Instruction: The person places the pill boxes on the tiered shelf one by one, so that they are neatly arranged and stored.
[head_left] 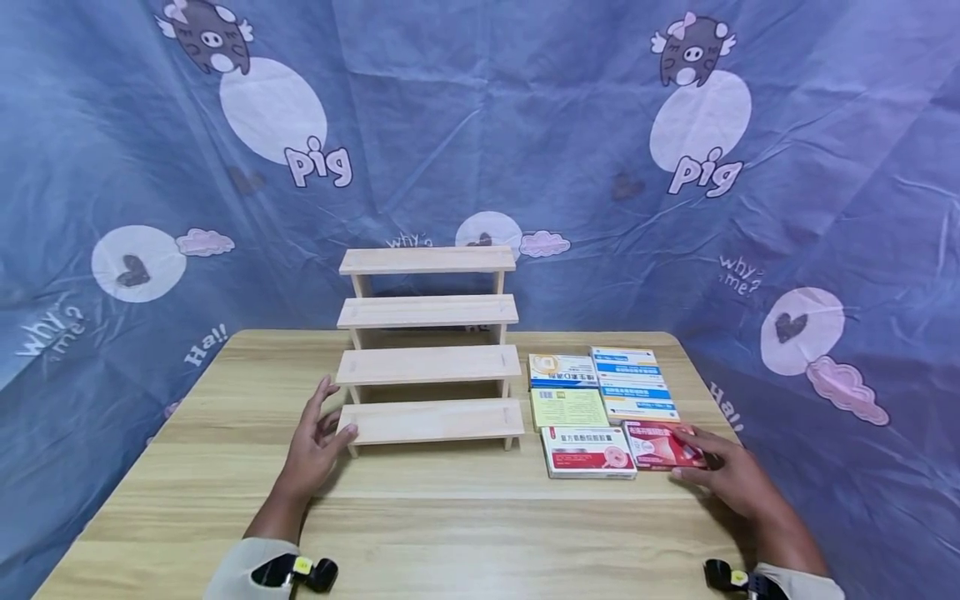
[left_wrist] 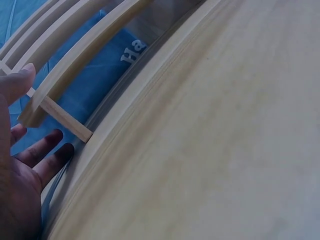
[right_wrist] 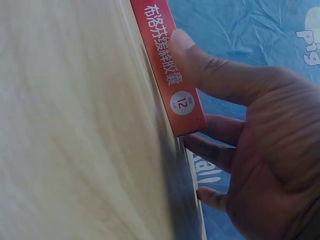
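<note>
A stepped wooden rack (head_left: pixel 429 363) with several shelves stands at the table's back. My left hand (head_left: pixel 313 446) is at the left end of its lowest shelf, thumb tip right at the shelf's corner. In the left wrist view, the fingers (left_wrist: pixel 42 152) of that hand are spread loosely beside the shelf end. With thumb and fingers, my right hand (head_left: pixel 731 473) pinches the right end of a flat red medicine box (head_left: pixel 660 446). The right wrist view shows the thumb pressed to the lettered side of the red box (right_wrist: pixel 167 65); its far side is hidden.
Left of the red box lies a white-and-red medicine box (head_left: pixel 588 454). Behind are a yellow-green box (head_left: pixel 568 408), a white box with a blue band (head_left: pixel 562 369) and blue-and-white boxes (head_left: pixel 633 383). A blue printed cloth (head_left: pixel 570 125) hangs behind the wooden table (head_left: pixel 480 542).
</note>
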